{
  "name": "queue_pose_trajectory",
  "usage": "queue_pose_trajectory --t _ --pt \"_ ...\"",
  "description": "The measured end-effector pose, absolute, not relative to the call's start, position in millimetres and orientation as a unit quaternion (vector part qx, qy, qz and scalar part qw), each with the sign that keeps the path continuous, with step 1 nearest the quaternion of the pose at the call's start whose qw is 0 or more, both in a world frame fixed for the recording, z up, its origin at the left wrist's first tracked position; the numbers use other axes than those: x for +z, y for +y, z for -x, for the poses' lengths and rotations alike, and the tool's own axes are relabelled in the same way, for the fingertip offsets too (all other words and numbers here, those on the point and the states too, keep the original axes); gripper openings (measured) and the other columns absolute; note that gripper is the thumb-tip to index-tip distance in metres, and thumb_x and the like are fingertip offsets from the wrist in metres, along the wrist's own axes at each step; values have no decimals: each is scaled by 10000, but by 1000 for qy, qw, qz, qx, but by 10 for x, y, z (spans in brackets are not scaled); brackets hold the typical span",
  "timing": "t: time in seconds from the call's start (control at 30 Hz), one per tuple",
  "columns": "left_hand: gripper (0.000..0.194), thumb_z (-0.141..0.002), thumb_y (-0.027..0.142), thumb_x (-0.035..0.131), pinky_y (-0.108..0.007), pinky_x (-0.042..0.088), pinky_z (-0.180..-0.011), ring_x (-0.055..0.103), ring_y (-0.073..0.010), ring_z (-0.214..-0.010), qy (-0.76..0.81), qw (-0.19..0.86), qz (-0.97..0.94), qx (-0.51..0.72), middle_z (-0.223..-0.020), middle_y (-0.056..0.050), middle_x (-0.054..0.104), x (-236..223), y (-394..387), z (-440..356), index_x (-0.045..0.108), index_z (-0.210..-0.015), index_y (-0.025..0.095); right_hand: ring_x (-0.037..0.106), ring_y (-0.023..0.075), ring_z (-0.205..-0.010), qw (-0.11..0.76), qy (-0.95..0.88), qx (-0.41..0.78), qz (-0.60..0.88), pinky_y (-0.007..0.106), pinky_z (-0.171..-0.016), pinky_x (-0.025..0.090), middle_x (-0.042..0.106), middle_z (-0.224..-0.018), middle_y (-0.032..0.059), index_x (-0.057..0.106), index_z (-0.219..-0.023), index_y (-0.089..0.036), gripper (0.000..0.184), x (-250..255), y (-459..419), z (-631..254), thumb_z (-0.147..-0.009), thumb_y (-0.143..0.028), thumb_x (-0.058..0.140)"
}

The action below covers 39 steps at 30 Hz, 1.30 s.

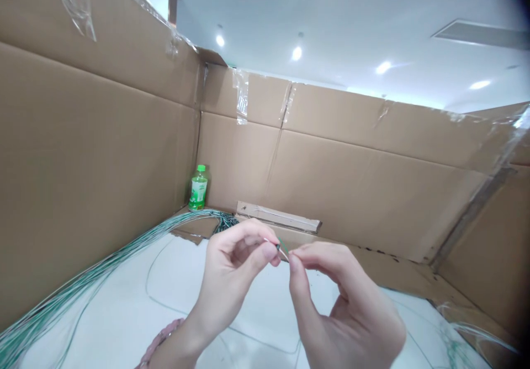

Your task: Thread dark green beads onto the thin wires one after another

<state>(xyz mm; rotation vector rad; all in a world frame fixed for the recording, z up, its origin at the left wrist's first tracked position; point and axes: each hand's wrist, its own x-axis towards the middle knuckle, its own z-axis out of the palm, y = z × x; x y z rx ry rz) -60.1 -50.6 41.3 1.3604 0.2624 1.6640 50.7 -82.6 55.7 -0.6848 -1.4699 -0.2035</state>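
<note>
My left hand is raised in the middle of the view, thumb and fingers pinched on a thin wire with a green covering and a bare metal end. My right hand meets it from the right, its fingertips pinched at the same wire's tip. Both hands hover above a white tabletop. A pink band sits on my left wrist. A single loose green wire curves across the white surface below my hands.
A long bundle of green wires runs along the left cardboard wall toward the back corner. A green drink bottle stands upright in that corner. Cardboard walls enclose the space on three sides. More thin wires lie at the lower right.
</note>
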Motion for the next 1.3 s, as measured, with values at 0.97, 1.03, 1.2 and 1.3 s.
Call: queue_pose_trajectory --t 0.97,1.03,1.2,1.3 --pt "74 -827 165 640 -83 492 -594 566 -23 -607 120 456 -563 679 -720 31 591 437 -547 596 673 -774 205 525 80 -602 658 -676 -91 319 211 -488 459 603 -678 -39 591 -755 -182 199 558 -849 -539 -696 6 613" --pt "72 -826 165 639 -94 495 -587 567 -31 -601 121 452 -563 682 -714 25 592 436 -546 591 672 -771 200 525 81 -600 659 -673 -88 324 210 -485 458 599 -674 -39 587 -748 -183 195 549 -848 -538 -696 3 611" --pt "75 -820 164 639 -112 497 -575 567 -46 -595 133 440 -564 686 -704 17 596 445 -548 580 669 -761 198 535 87 -605 659 -672 -83 328 217 -482 461 603 -678 -35 586 -753 -184 201 543 -842 -546 -684 3 608" --pt "78 -815 165 645 -117 497 -566 566 -49 -585 135 429 -567 691 -700 15 597 449 -553 589 665 -745 193 538 93 -608 656 -674 -81 331 223 -484 463 604 -673 -33 589 -750 -185 201 550 -841 -541 -682 3 607"
